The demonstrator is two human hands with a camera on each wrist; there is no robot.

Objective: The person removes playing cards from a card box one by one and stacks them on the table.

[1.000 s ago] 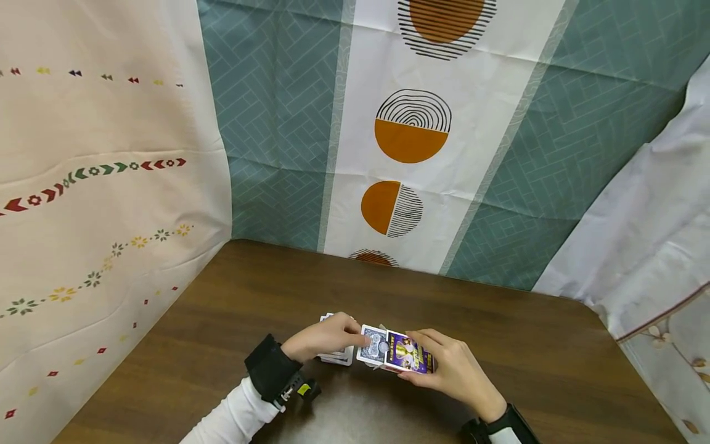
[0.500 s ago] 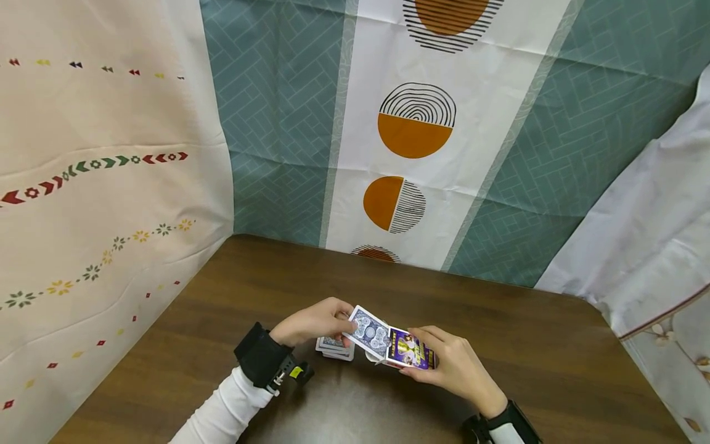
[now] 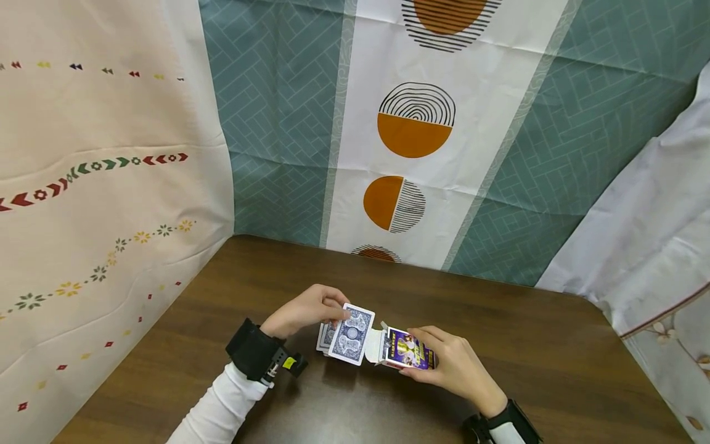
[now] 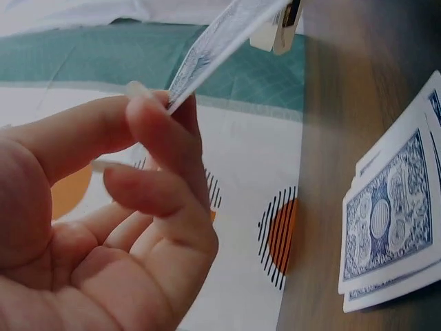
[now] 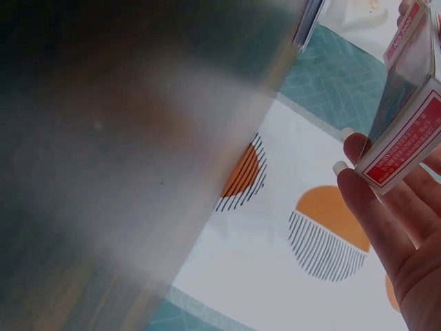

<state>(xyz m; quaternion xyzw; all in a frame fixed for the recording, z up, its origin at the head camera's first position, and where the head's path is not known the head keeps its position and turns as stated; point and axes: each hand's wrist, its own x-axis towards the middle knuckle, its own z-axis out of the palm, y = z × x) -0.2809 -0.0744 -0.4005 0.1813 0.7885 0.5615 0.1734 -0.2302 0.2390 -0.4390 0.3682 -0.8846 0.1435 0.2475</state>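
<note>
Pinching a rectangular playing card with a blue-and-white patterned back [image 3: 352, 336], the left hand [image 3: 310, 311] has thumb and fingers together at the card's upper left corner. The card extends from the fingertips toward the near edge of the table [image 3: 444, 302], tilted, with its patterned back up. From the head view it partly covers a loose pile of matching blue-backed cards [image 4: 389, 214], which lies on the table below the left hand with its edges uneven.

To the right of the held card, the right hand [image 3: 457, 370] grips a small purple printed cardboard card box [image 3: 409, 349], thumb along the near side and fingers along the far side. A white cardboard flap [image 3: 374, 345] sticks out from the box's left end, toward the card; from above, the card's right edge lies just beside it, and whether they touch is unclear. The right wrist view shows a red-and-white side panel [image 5: 406, 141] of the box, with fingertips near its corner.
</note>
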